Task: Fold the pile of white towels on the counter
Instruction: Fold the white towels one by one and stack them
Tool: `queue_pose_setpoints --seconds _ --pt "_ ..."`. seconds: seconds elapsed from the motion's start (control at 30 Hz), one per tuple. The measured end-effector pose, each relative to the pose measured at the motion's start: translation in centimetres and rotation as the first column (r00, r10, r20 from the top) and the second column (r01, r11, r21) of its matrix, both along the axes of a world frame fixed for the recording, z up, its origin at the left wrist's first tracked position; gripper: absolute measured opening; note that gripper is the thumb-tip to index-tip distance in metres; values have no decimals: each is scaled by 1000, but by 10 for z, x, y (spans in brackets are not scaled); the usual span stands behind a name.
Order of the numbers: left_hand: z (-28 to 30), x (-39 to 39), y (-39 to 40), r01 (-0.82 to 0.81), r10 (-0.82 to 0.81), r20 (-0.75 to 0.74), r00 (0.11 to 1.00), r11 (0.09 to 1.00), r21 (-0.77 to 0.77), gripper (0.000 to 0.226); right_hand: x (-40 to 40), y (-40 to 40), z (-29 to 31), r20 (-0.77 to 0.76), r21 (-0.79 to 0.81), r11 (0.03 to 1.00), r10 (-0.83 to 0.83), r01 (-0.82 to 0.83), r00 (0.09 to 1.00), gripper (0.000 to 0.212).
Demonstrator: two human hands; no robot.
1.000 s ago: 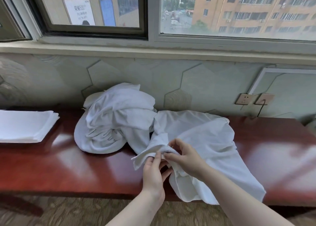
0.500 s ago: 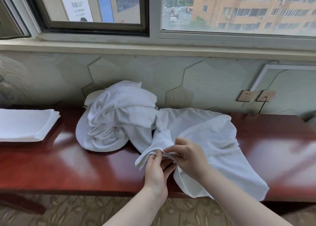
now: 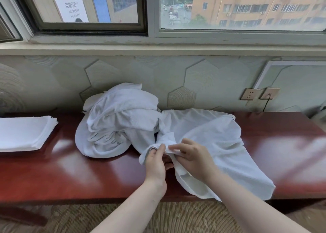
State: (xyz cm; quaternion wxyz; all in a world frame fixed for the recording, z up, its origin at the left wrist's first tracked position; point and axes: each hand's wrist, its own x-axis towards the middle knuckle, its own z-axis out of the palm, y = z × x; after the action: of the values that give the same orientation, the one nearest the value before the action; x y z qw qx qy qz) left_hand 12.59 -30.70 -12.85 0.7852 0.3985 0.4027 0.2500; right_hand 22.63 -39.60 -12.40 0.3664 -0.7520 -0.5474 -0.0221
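At the far left of the frame a stack of folded towels (image 3: 23, 134) lies on the red-brown bench (image 3: 70, 176). Left of centre, a crumpled pile of towels (image 3: 120, 120) sits against the wall. Just below centre, the left hand (image 3: 156, 164) pinches the near edge of a loose towel (image 3: 208, 135), and the right hand (image 3: 192, 156), touching it, pinches the same edge. That towel spreads right across the bench, its lower corner hanging over the front edge. At the right, two sockets (image 3: 260, 93) sit on the wall.

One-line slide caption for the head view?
Both hands pinch a white towel's edge beside the unfolded pile.
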Motion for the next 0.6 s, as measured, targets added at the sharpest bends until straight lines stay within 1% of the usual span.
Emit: queue_pose_setpoints --seconds 0.03,0.07,0.17,0.23,0.3,0.37,0.43,0.5,0.53,0.6 --pt "3 2 4 -17 18 -17 1000 999 35 22 0 -3 -4 -34 17 999 -43 44 998 34" --pt "7 3 8 -43 45 -30 999 997 61 20 -1 -6 -7 -1 35 997 -70 70 998 39" --pt "15 8 13 -84 88 -46 995 994 74 17 -9 -18 -19 221 113 989 -120 96 968 53" --pt "17 11 14 -78 81 -59 995 995 59 18 -10 -22 -30 345 145 984 -146 101 927 56" --pt "20 13 16 -82 85 -68 994 996 46 18 -5 -24 -37 385 135 984 -157 113 909 55" --pt "23 15 19 -85 88 -63 994 995 43 18 0 -25 -40 321 104 984 -169 143 932 42" --pt "27 16 20 -77 78 -48 996 996 35 19 -4 -24 -39 160 58 986 -165 157 973 29" --pt "30 18 19 -66 67 -28 997 997 34 21 -16 -19 -37 34 37 989 -145 143 989 29" --pt "31 18 18 -64 64 -15 998 997 32 22 -21 -15 -37 17 44 988 -152 151 988 25" --pt "32 19 18 -75 75 0 997 997 17 23 -27 -10 -38 37 97 973 -214 210 976 21"
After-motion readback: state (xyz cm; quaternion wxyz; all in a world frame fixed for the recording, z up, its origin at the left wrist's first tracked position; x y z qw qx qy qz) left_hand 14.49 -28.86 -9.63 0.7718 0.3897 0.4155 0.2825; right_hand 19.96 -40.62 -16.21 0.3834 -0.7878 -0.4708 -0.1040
